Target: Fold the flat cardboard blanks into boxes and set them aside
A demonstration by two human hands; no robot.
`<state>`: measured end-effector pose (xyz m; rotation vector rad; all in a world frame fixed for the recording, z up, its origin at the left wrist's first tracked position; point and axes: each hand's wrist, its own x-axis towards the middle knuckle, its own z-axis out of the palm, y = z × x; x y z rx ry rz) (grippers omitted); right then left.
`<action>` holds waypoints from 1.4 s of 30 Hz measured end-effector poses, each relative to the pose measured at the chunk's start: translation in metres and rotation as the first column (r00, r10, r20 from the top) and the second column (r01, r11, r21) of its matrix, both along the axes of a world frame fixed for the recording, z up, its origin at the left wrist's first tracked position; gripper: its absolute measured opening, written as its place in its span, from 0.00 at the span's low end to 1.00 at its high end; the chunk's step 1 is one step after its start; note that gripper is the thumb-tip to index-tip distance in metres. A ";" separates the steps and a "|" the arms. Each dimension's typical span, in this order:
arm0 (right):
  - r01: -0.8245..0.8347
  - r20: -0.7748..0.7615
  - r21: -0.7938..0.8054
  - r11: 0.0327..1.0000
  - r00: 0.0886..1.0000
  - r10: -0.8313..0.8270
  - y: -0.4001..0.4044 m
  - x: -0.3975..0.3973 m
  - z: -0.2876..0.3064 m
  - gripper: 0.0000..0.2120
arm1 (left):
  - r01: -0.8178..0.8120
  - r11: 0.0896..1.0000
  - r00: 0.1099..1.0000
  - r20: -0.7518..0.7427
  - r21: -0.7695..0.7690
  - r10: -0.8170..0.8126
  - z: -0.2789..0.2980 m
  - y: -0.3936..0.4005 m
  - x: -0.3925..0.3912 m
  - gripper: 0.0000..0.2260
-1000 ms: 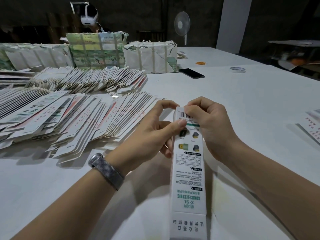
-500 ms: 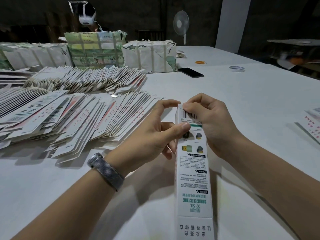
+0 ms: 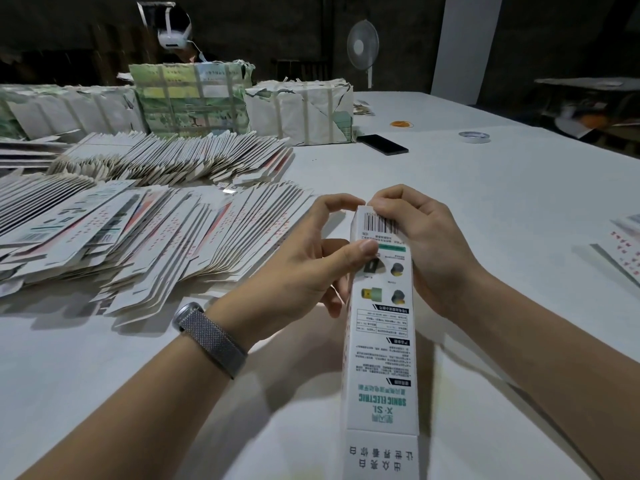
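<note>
A long white box [image 3: 380, 358] with green print and a barcode runs from my hands down to the frame's lower edge, its near flap open. My left hand [image 3: 304, 268] grips its far end from the left, thumb across the printed face and forefinger on the top corner. From the right my right hand [image 3: 426, 247] grips the same end, fingertips curled over the top edge by the barcode. Fanned rows of flat blanks [image 3: 145, 237] lie on the white table [image 3: 485, 209] to the left.
Strapped bundles of blanks [image 3: 194, 98] stand at the back. A black phone [image 3: 382, 144], a tape roll [image 3: 474, 136] and orange rubber bands [image 3: 401, 124] lie beyond my hands. More flat blanks [image 3: 620, 247] show at the right edge. A fan [image 3: 362, 46] stands behind.
The box's far end has risen slightly and shifted right with both hands. My right fingertips have moved up onto the top edge, baring more of the barcode.
</note>
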<state>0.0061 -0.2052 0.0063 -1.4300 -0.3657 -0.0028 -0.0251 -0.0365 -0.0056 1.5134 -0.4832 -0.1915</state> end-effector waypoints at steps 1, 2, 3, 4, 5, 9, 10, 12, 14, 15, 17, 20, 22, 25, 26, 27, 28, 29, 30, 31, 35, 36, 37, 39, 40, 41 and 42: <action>0.007 0.003 -0.001 1.000 1.000 -0.007 0.000 0.000 -0.001 0.11 | -0.004 1.000 1.000 -0.001 -0.007 0.004 0.000 0.000 0.000 0.17; 0.011 0.010 0.006 1.000 1.000 -0.011 0.001 -0.001 -0.001 0.11 | -0.005 1.000 1.000 -0.002 -0.015 0.005 0.001 0.001 0.000 0.15; 0.012 0.024 0.020 1.000 1.000 -0.012 0.001 -0.001 -0.002 0.11 | -0.005 1.000 1.000 0.000 -0.024 0.005 0.001 0.001 0.000 0.14; 0.008 0.042 0.031 0.999 0.999 -0.009 0.002 -0.001 -0.003 0.09 | -0.005 0.999 1.000 0.006 -0.032 0.005 0.002 0.002 0.000 0.13; 0.002 0.059 0.034 0.999 0.998 -0.004 0.002 -0.001 -0.003 0.08 | -0.005 0.999 1.000 0.017 -0.040 0.006 0.003 0.003 0.000 0.12; -0.059 0.097 0.027 0.998 0.994 0.056 0.002 -0.002 -0.006 0.06 | -0.060 0.995 0.995 0.079 -0.077 0.066 0.006 0.006 0.001 0.12; -0.079 0.107 0.041 0.996 0.991 0.074 0.002 -0.002 -0.007 0.07 | -0.071 0.994 0.993 0.085 -0.083 0.078 0.006 0.006 0.001 0.12; -0.099 0.118 0.081 0.992 0.989 0.089 0.003 -0.003 -0.008 0.10 | -0.071 0.993 0.993 0.090 -0.093 0.079 0.006 0.007 0.001 0.13; -0.092 0.138 0.087 0.992 0.987 0.079 0.004 -0.004 -0.009 0.10 | -0.070 0.992 0.993 0.093 -0.101 0.080 0.005 0.008 0.002 0.14; -0.084 0.146 0.085 0.993 0.987 0.071 0.005 -0.004 -0.009 0.09 | -0.075 0.992 0.992 0.093 -0.104 0.085 0.005 0.008 0.002 0.14; -0.067 0.154 0.102 0.993 0.987 0.051 0.005 -0.003 -0.010 0.07 | -0.084 0.991 0.991 0.096 -0.105 0.095 0.004 0.008 0.002 0.14; -0.058 0.143 0.127 0.990 0.989 0.039 0.004 -0.001 -0.009 0.06 | -0.093 0.991 0.990 0.094 -0.098 0.102 0.003 0.007 0.003 0.12; -0.061 0.132 0.135 0.989 0.990 0.043 0.005 0.000 -0.009 0.07 | -0.102 0.990 0.989 0.093 -0.101 0.112 0.003 0.007 0.003 0.12; -0.048 0.113 0.127 0.991 0.993 0.033 0.006 -0.002 -0.011 0.08 | -0.118 0.988 0.987 0.094 -0.100 0.127 0.003 0.006 0.002 0.13; -0.047 0.111 0.118 0.992 0.993 0.034 0.006 -0.002 -0.010 0.08 | -0.123 0.988 0.987 0.094 -0.098 0.132 0.004 0.006 0.002 0.14; -0.051 0.109 0.112 0.992 0.993 0.039 0.005 -0.002 -0.008 0.08 | -0.125 0.987 0.986 0.094 -0.097 0.135 0.004 0.005 0.002 0.14; -0.055 0.105 0.109 0.992 0.994 0.044 0.004 -0.002 -0.006 0.09 | -0.127 0.987 0.986 0.096 -0.097 0.136 0.004 0.005 0.002 0.15; -0.059 0.100 0.108 0.992 0.994 0.048 0.004 -0.002 -0.005 0.11 | -0.130 0.987 0.985 0.097 -0.097 0.139 0.003 0.005 0.002 0.15; -0.060 0.098 0.106 0.993 0.994 0.050 0.004 -0.003 -0.004 0.11 | -0.134 0.986 0.985 0.099 -0.097 0.144 0.003 0.005 0.003 0.14; -0.058 0.101 0.096 0.994 0.994 0.048 0.004 -0.003 -0.005 0.11 | -0.141 0.985 0.983 0.101 -0.101 0.151 0.002 0.005 0.003 0.13; 0.049 0.181 -0.067 0.997 0.983 -0.036 0.008 -0.002 -0.014 0.10 | -0.208 0.971 0.968 0.117 -0.118 0.221 0.000 0.004 0.006 0.15; 0.084 0.203 -0.126 0.988 0.977 -0.058 0.009 -0.001 -0.015 0.13 | -0.243 0.962 0.958 0.123 -0.121 0.258 -0.001 0.005 0.008 0.16; 0.105 0.220 -0.183 0.977 0.973 -0.063 0.009 -0.001 -0.015 0.15 | -0.278 0.953 0.947 0.130 -0.124 0.293 -0.001 0.005 0.009 0.16; 0.083 0.228 -0.271 0.959 0.973 -0.020 0.009 -0.002 -0.015 0.19 | -0.333 0.934 0.925 0.149 -0.126 0.350 -0.001 0.007 0.011 0.19; 0.058 0.227 -0.308 0.949 0.974 0.014 0.010 -0.003 -0.016 0.21 | -0.357 0.926 0.914 0.159 -0.124 0.374 -0.001 0.007 0.012 0.20; 0.045 0.232 -0.347 0.937 0.972 0.039 0.010 -0.004 -0.016 0.24 | -0.378 0.918 0.904 0.167 -0.118 0.394 -0.002 0.008 0.013 0.20; 0.046 0.239 -0.385 0.922 0.970 0.051 0.011 -0.005 -0.017 0.27 | -0.397 0.912 0.895 0.176 -0.104 0.410 -0.002 0.008 0.014 0.21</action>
